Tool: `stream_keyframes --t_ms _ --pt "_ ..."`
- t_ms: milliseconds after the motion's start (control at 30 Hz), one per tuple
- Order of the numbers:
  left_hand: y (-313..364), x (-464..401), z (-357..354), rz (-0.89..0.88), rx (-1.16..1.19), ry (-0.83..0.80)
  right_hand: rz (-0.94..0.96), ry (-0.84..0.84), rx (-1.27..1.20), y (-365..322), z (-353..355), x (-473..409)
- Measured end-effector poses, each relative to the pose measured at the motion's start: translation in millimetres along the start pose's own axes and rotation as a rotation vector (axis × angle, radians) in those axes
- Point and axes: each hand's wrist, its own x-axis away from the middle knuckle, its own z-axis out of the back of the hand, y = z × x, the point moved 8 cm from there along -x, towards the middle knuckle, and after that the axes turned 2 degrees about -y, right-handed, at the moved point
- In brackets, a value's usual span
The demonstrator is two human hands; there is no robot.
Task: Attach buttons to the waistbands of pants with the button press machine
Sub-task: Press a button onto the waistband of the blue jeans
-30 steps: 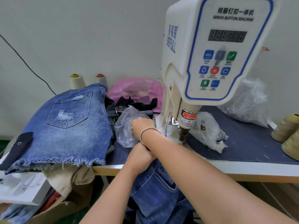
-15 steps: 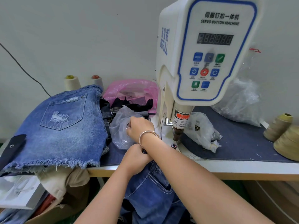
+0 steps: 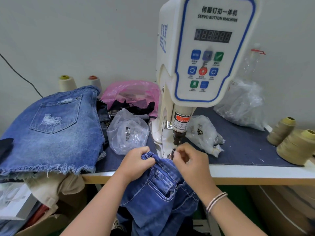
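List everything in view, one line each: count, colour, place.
button machine: 1, white with blue trim, on table, centre
table: 1, navy mat, white edge
jeans: 1, dark blue, waistband at machine base
denim shorts: stack, light blue, table left
clear bags: 3, left of machine, right of it, far right by wall
pink bag: 1, behind left clear bag
thread cones: 4, two cream by wall, two olive at right edge
cable: 1, dark, on wall left
left hand: grips waistband
right hand: curled at the die; held item unclear
bracelet: silver, right wrist
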Motion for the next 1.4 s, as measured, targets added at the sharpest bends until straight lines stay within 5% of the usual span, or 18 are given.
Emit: stream_keyframes --t_ms 133,367,600,800,933,1067,1333,1400 --pt "0.3 0.2 0.1 0.000 0.015 -0.001 -0.119 0.049 -0.115 36.0 7.6 -6.3" --pt "-0.2 0.4 0.7 0.002 0.023 0.003 -0.032 0.027 -0.101 40.7 -0.2 -13.7" --pt "-2.8 -0.5 0.3 0.013 0.024 0.001 0.195 0.018 0.272 21.9 5.7 -16.2" --pt "-2.9 -0.4 0.4 0.027 0.057 -0.015 0.308 0.069 0.315 5.1 16.2 -7.5" --pt "-3.7 0.1 3.6 0.034 0.124 -0.018 0.476 -0.240 0.264 -7.7 -8.0 39.5" --pt "-5.6 -0.5 5.5 0.046 0.157 0.005 0.495 -0.511 0.577 8.9 -31.7 76.3" --pt "3.7 5.7 10.2 0.105 0.398 -0.051 0.329 -0.546 0.692 7.6 -49.1 65.7" --pt "3.6 8.0 12.5 0.098 0.426 -0.071 0.301 -0.635 0.552 8.0 -49.4 62.3"
